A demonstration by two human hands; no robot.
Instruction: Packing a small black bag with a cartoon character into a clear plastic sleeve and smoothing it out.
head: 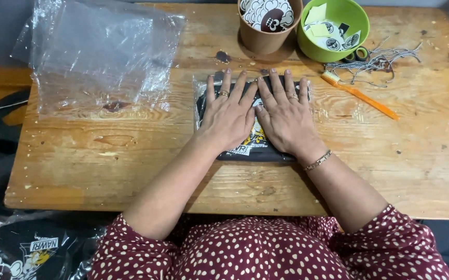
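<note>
Evidently both hands, left hand point(228, 116) and right hand point(285, 118), lay flat, gripping nothing, on the bagged black garment point(253, 149), whose slick wrap could slide across the bench point(131, 155).

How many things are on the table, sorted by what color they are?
Green: 1, the green bowl
Brown: 1, the brown cup
Orange: 1, the orange toothbrush
Black: 1, the black bagged garment under the left hand and right hand
See-through: 1, the clear plastic bags
Silver: 1, the pile of bead chains
Total: 6
</note>
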